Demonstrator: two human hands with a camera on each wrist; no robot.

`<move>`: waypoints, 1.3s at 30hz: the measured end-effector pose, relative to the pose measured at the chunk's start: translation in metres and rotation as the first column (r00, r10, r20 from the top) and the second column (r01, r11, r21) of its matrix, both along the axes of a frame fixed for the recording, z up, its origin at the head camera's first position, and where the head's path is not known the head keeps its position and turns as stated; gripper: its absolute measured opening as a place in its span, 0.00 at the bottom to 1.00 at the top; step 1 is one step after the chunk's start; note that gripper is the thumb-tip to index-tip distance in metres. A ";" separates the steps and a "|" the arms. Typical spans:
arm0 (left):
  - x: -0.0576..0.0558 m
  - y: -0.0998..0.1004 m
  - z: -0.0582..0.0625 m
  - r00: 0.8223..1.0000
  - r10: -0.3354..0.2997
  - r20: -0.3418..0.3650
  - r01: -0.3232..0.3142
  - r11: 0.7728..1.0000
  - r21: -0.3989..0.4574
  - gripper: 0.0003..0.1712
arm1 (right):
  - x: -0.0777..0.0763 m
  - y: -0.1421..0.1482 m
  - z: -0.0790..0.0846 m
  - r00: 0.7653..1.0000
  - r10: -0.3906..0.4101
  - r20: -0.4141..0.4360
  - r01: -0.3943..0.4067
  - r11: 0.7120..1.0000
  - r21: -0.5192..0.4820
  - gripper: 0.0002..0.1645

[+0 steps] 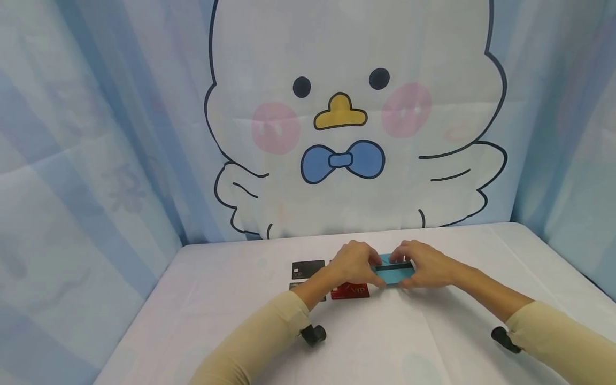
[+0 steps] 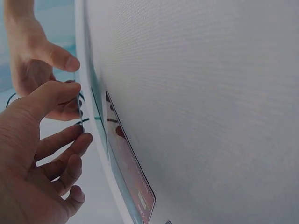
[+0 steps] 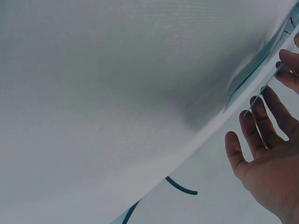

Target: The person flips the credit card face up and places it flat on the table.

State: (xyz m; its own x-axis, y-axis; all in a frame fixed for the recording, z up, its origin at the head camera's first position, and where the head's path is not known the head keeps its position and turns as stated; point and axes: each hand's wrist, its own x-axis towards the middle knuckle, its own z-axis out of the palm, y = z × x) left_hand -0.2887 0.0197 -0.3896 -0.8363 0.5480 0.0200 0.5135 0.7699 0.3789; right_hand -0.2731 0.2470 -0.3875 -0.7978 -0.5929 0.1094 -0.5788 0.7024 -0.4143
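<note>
Both hands meet at a light blue card (image 1: 395, 276) with a dark stripe, toward the back of the table. My left hand (image 1: 353, 262) pinches the card's left edge between thumb and fingers; the left wrist view shows the card almost edge-on, as a thin line. At the opposite edge, the fingers and thumb of my right hand (image 1: 427, 264) hold it. The card is raised over the tabletop, and a teal card (image 3: 254, 70) lies beneath it. Beside the left hand lies a red card (image 1: 350, 291) marked VIP.
A black VIP card (image 1: 308, 269) lies to the left, with another dark card partly hidden behind my left wrist. The white-covered table (image 1: 231, 310) ends at a curtain (image 1: 337, 208) with a cartoon bird. Black wrist-camera mounts (image 1: 314, 335) hang below both sleeves.
</note>
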 end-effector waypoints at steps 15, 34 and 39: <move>0.001 0.002 0.000 1.000 -0.012 0.004 0.012 0.999 0.047 0.25 | -0.001 -0.008 -0.002 0.999 0.021 -0.025 -0.021 1.000 -0.014 0.26; 0.002 -0.013 -0.003 0.981 -0.041 0.187 -0.031 0.931 0.365 0.26 | 0.002 0.001 0.001 0.999 -0.001 0.046 0.006 0.991 -0.130 0.27; 0.002 -0.018 -0.002 0.964 -0.068 0.256 -0.051 0.900 0.434 0.26 | 0.002 0.003 0.001 0.998 -0.020 0.065 0.030 0.987 -0.158 0.28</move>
